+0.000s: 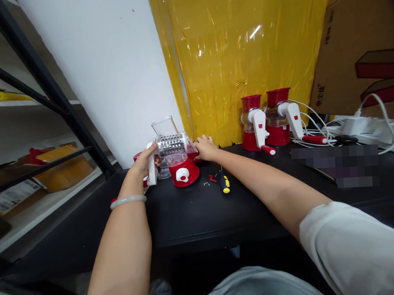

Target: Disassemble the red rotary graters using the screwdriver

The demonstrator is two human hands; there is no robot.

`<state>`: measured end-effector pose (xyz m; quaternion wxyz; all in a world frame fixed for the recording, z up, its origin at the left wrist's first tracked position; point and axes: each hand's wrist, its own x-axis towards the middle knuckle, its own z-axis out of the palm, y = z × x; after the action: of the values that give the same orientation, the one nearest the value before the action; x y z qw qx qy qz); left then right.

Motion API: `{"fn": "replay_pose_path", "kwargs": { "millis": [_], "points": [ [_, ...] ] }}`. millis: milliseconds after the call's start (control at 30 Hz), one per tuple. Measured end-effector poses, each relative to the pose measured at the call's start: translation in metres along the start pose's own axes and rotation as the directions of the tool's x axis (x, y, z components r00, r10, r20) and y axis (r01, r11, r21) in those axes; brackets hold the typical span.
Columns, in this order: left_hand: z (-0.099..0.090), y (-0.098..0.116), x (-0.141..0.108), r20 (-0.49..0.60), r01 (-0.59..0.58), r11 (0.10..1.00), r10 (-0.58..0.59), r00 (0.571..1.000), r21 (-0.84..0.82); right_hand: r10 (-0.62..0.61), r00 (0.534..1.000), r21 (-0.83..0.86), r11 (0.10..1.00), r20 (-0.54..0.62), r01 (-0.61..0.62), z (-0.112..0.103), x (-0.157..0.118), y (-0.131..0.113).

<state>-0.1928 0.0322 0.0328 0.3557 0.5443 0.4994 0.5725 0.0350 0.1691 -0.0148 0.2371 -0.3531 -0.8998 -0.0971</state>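
Observation:
A rotary grater with a red base (185, 173), a clear hopper and a metal drum stands upright on the black table (194, 218). My left hand (145, 160) is closed around the white crank (152, 169) at the grater's left side. Behind and right of the base, my right hand (206, 148) reaches to a red part; its fingertips are partly hidden, so its hold is unclear. A yellow and black screwdriver (224, 183) lies in front of my right forearm, beside small red pieces (212, 178) and several screws (206, 184).
Two more red and white graters (252, 127) (279, 121) stand at the back right. White cables and a power strip (389, 131) lie farther right, below a cardboard box (360, 46). A shelf rack (49, 93) is at the left, and yellow wrapping (245, 52) rises behind the table.

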Motion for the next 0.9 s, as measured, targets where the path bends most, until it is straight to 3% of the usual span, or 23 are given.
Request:
{"fn": "replay_pose_path", "kwargs": {
  "millis": [267, 467, 700, 900],
  "points": [
    [0.0, 0.0, 0.001, -0.023, 0.026, 0.999, -0.027, 0.999, -0.034, 0.002, 0.998, -0.02, 1.0, -0.066, -0.004, 0.0, -0.006, -0.004],
    [0.005, 0.003, -0.001, -0.06, 0.038, 0.999, -0.04, 0.997, -0.034, 0.006, 1.0, -0.019, 1.0, -0.024, -0.006, 0.0, -0.005, -0.003],
    [0.003, 0.002, 0.0, -0.028, 0.041, 0.998, -0.042, 0.999, -0.043, 0.061, 0.997, 0.195, 0.978, 0.039, -0.067, -0.004, 0.007, 0.009],
    [0.004, 0.002, 0.0, -0.025, 0.032, 0.996, -0.034, 0.999, -0.084, 0.111, 0.99, 0.267, 0.955, 0.081, -0.129, -0.007, 0.008, 0.012]
  ]
}}
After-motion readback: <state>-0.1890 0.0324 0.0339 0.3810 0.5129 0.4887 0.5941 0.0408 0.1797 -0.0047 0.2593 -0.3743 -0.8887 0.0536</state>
